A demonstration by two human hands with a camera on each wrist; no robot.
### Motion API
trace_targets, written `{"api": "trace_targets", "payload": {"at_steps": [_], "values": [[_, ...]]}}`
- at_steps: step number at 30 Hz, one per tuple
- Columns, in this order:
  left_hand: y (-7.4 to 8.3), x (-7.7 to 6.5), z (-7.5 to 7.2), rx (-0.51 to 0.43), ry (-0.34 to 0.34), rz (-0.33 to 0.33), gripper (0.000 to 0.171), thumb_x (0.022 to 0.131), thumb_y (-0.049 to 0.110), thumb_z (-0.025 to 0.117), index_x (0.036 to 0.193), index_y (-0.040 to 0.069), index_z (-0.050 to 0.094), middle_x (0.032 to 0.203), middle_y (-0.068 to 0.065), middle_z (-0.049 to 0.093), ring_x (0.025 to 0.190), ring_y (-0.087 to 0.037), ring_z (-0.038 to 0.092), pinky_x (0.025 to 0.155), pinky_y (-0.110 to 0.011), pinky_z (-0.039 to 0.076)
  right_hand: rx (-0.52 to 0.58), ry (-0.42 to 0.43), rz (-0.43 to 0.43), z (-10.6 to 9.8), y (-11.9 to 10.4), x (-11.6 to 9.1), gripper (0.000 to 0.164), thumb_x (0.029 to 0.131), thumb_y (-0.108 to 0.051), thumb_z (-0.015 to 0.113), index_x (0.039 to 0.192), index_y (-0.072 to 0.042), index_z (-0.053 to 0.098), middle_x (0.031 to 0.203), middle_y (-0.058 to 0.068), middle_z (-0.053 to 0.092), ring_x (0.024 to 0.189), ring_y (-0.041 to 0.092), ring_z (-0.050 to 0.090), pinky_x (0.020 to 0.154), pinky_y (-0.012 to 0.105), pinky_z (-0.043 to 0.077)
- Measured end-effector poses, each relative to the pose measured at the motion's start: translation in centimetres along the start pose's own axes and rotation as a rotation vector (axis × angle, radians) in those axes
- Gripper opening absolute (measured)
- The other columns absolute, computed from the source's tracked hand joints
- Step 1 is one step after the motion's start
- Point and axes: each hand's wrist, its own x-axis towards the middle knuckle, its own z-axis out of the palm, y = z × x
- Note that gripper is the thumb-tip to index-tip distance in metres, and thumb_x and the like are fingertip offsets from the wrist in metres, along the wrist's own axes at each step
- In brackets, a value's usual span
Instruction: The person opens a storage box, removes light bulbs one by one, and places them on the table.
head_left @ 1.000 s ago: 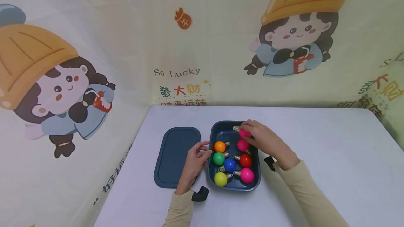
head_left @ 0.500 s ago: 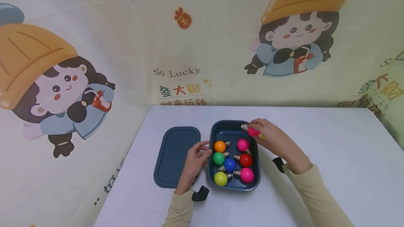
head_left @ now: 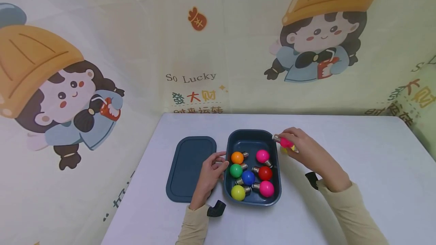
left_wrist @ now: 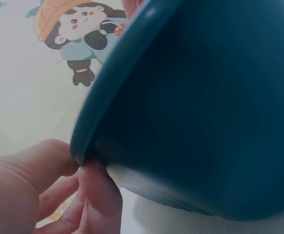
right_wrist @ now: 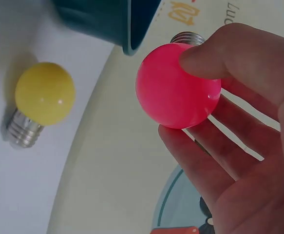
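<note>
My right hand holds a pink light bulb between thumb and fingers, just outside the right rim of a dark blue box. In the right wrist view the thumb presses on the round pink bulb, its metal screw base pointing away. Below it on the table lies a yellow bulb, mostly hidden by the hand in the head view. At the box's left side my left hand pinches the rim; the left wrist view has thumb and finger meeting there. Inside sit orange, green, blue, yellow, red and pink bulbs.
A flat dark blue lid lies left of the box, partly under the left forearm. The white table extends to the right. A printed cloth with cartoon figures hangs behind and at the sides.
My right hand has lifted the pink bulb from the box's far right corner and carried it right, past the rim. The left hand has stayed in place.
</note>
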Motion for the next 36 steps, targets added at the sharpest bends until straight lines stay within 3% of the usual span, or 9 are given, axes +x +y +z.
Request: {"api": "trace_targets", "payload": {"at_steps": [6,14,26,30,36], "values": [[-0.2,0.0,0.0,0.005,0.002,0.012,0.039,0.094,0.018,0.069,0.132,0.008,0.061,0.106,-0.012,0.061,0.069,-0.012,0.058,0.055,-0.023,0.051,-0.007,0.016,-0.010,-0.2,1.1,-0.7,0.049,0.075,0.008,0.079,0.121,0.001,0.065,0.118,0.019,0.059,0.108,0.034,0.057,0.084,0.048,0.057],[0.2,0.0,0.0,-0.014,-0.016,0.017,0.041,0.096,0.013,0.067,0.134,0.002,0.058,0.108,-0.018,0.060,0.070,-0.014,0.057,0.054,-0.024,0.051,-0.022,0.037,-0.034,-0.2,2.3,-1.9,0.050,0.073,0.010,0.079,0.120,0.002,0.064,0.115,0.018,0.059,0.106,0.034,0.057,0.082,0.049,0.057],[-0.2,-0.2,-0.2,-0.004,0.004,0.003,0.040,0.095,0.016,0.068,0.133,0.006,0.059,0.107,-0.015,0.060,0.069,-0.013,0.057,0.054,-0.022,0.049,-0.054,0.062,-0.048,0.1,4.7,-3.3,0.050,0.068,0.015,0.078,0.115,0.006,0.063,0.109,0.019,0.059,0.101,0.034,0.057,0.081,0.051,0.056],[-0.1,-0.5,-0.4,0.013,0.027,-0.011,0.039,0.095,0.015,0.068,0.132,0.008,0.060,0.106,-0.012,0.060,0.069,-0.014,0.056,0.054,-0.022,0.049,-0.057,0.040,-0.039,0.4,5.4,-3.6,0.049,0.068,0.014,0.079,0.114,0.006,0.064,0.109,0.019,0.059,0.100,0.034,0.058,0.082,0.051,0.055],[-0.1,0.0,-0.1,0.012,-0.002,0.018,0.039,0.095,0.016,0.068,0.132,0.008,0.060,0.105,-0.013,0.060,0.067,-0.014,0.056,0.054,-0.023,0.050,-0.071,0.022,-0.013,0.3,6.8,-4.7,0.049,0.067,0.015,0.079,0.112,0.005,0.065,0.108,0.020,0.059,0.098,0.036,0.057,0.081,0.053,0.054]]}}
